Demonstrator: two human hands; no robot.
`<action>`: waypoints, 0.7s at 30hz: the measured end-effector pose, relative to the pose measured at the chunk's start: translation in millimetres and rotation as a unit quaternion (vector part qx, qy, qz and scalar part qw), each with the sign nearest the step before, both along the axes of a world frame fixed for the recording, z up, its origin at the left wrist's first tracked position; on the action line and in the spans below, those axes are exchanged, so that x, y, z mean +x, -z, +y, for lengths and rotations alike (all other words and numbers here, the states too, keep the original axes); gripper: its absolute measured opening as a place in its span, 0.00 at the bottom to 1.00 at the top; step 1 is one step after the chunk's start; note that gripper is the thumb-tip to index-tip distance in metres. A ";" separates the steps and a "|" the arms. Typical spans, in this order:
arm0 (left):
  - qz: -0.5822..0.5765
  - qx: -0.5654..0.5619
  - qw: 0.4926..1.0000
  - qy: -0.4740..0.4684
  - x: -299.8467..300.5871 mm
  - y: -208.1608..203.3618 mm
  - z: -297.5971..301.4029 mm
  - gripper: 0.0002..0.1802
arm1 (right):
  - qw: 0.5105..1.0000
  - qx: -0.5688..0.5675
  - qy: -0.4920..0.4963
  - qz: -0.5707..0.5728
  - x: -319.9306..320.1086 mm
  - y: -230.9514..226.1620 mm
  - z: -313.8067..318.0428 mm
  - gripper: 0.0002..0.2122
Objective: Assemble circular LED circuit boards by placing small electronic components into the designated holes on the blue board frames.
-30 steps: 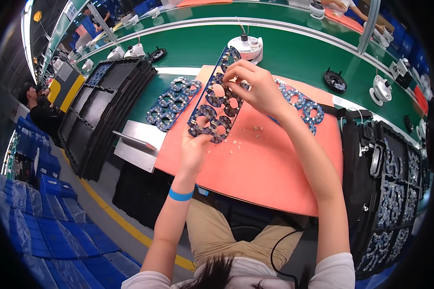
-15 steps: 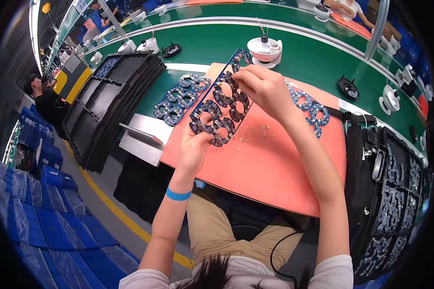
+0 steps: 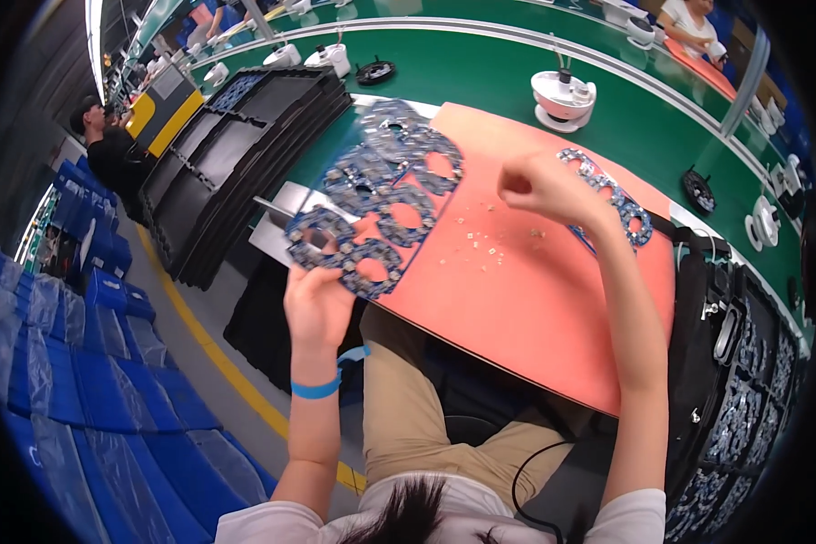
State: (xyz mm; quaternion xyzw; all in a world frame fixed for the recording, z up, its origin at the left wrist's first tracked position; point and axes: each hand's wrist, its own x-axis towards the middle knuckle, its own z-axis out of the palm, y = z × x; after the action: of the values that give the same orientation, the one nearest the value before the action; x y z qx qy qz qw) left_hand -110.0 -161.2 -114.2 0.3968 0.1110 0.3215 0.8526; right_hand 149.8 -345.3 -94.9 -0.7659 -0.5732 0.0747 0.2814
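My left hand grips a blue circuit board panel by its near corner. Ring-shaped boards with round openings make up the panel, which is tilted over the left part of the orange mat and slightly blurred. My right hand is raised over the mat, apart from the panel, its fingers curled closed; whether anything small is in them is hidden. Beside that hand, another ring-board panel lies on the mat's right side. Small pale bits are scattered between my hands.
Stacked black trays stand at the left, past a metal plate. Upright black trays with boards are at the right. A white round device sits on the green bench. Blue bins line the lower left. Other people work farther off.
The panel in my left hand has swung left and lies flatter to view. My right hand has come away from it, toward the right. The view has shifted somewhat.
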 end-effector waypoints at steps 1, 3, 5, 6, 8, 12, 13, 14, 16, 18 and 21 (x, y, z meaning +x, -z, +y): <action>-0.010 -0.017 1.000 -0.022 -15.6 -1.2 5.6 0.36 | 0.999 -0.044 0.007 -0.003 -0.6 11.9 2.9 0.04; -0.039 -0.062 0.997 -0.035 -45.7 2.0 20.5 0.35 | 0.996 -0.035 0.029 -0.072 -8.6 23.0 12.2 0.05; -0.063 -0.088 0.990 -0.086 -78.7 4.5 34.0 0.35 | 0.998 0.010 -0.007 -0.062 -27.5 23.4 37.2 0.07; -0.053 -0.100 0.986 -0.121 -89.4 1.8 35.4 0.35 | 0.998 0.036 -0.026 -0.053 -37.5 29.9 50.9 0.07; -0.059 -0.092 0.980 -0.166 -111.0 7.3 46.3 0.34 | 0.993 0.078 -0.071 -0.043 -66.9 36.7 78.8 0.09; -0.096 -0.088 0.972 -0.198 -129.5 14.0 58.6 0.34 | 0.987 0.126 -0.093 -0.019 -106.6 59.8 131.8 0.09; -0.096 -0.088 0.971 -0.201 -131.7 14.4 59.0 0.34 | 0.987 0.126 -0.097 -0.018 -109.1 66.3 140.7 0.09; -0.106 -0.094 0.969 -0.202 -133.6 15.5 59.5 0.34 | 0.988 0.110 -0.105 -0.037 -111.0 71.5 148.6 0.08; -0.116 -0.102 0.966 -0.206 -137.0 17.7 61.1 0.34 | 0.987 0.093 -0.116 -0.056 -112.7 75.5 157.8 0.08; -0.125 -0.125 0.967 -0.184 -136.9 19.5 65.2 0.34 | 0.993 0.065 -0.084 -0.055 -113.4 74.0 161.9 0.06; -0.135 -0.135 0.967 -0.171 -127.4 20.0 75.7 0.34 | 0.994 0.086 -0.032 -0.068 -110.6 69.5 152.0 0.07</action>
State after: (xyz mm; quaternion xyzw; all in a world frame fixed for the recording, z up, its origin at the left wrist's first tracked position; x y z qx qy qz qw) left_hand -237.5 -85.4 -134.2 0.2057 0.1035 0.4948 0.8379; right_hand 39.3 -193.3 -164.4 -0.7238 -0.6192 -0.0177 0.3040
